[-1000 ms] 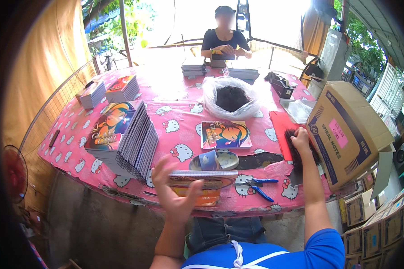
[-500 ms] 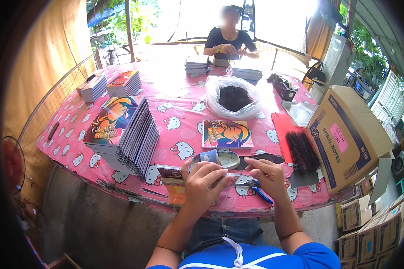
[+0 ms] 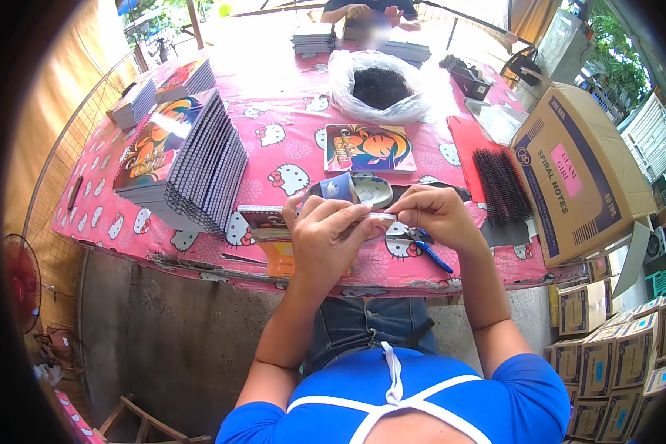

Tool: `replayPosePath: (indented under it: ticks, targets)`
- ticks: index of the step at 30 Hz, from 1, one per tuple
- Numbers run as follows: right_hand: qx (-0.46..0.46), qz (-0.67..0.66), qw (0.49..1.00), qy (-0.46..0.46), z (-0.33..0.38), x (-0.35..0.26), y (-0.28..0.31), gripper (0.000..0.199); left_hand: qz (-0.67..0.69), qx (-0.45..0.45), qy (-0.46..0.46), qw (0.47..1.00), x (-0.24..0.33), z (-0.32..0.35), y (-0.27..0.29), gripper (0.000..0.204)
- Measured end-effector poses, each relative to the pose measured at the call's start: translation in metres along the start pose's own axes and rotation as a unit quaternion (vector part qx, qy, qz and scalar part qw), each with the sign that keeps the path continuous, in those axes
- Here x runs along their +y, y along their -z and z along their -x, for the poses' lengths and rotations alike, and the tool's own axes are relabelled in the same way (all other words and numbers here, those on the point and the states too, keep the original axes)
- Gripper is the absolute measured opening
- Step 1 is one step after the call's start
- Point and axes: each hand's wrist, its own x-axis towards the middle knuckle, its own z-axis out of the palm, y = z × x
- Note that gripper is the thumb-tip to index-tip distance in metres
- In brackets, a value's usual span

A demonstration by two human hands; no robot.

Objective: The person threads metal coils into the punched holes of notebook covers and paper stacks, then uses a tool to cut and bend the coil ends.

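My left hand is closed on a notebook held on edge near the table's front, its punched edge upward. At the notebook's right end, my right hand pinches with thumb and forefinger. What lies between those fingertips is too small to make out. Beside the right hand lie blue-handled pliers. Just beyond the hands sit a pale oval dish and a blue patterned piece. Farther off, a notebook with an illustrated cover lies flat.
A tall stack of spiral notebooks stands at left, with smaller stacks behind. Black spiral coils lie at right beside a large carton. A plastic bag holds a black mass. Across the pink-covered table sits another person.
The view has tipped downward, so the table appears higher. My right hand has come in to the notebook's right end; earlier its fingers were a little apart from it.
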Motion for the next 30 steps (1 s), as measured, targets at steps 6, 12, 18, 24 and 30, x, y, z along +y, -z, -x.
replayPosePath:
  ticks: [6, 12, 18, 24, 30]
  targets:
    - [0.01, 0.022, 1.0, -0.014, -0.005, -0.005, -0.001, 0.013, -0.023, 0.017, -0.001, 1.0, 0.003, -0.002, -0.002, 0.016]
    - [-0.01, 0.156, 0.988, -0.016, -0.001, -0.016, 0.0, 0.019, -0.044, 0.01, 0.008, 0.999, 0.002, -0.001, -0.003, 0.022]
    - [0.042, 0.07, 0.993, -0.083, 0.013, -0.03, -0.011, 0.028, -0.09, -0.013, 0.008, 0.996, 0.001, 0.0, 0.006, 0.023]
    - [0.046, 0.228, 0.968, 0.092, 0.005, -0.024, -0.01, 0.017, -0.072, -0.022, 0.014, 0.997, -0.001, 0.001, 0.008, 0.02]
    - [0.08, 0.227, 0.969, 0.06, 0.003, -0.028, -0.019, 0.017, -0.064, -0.023, 0.012, 0.998, -0.002, 0.001, 0.007, 0.018]
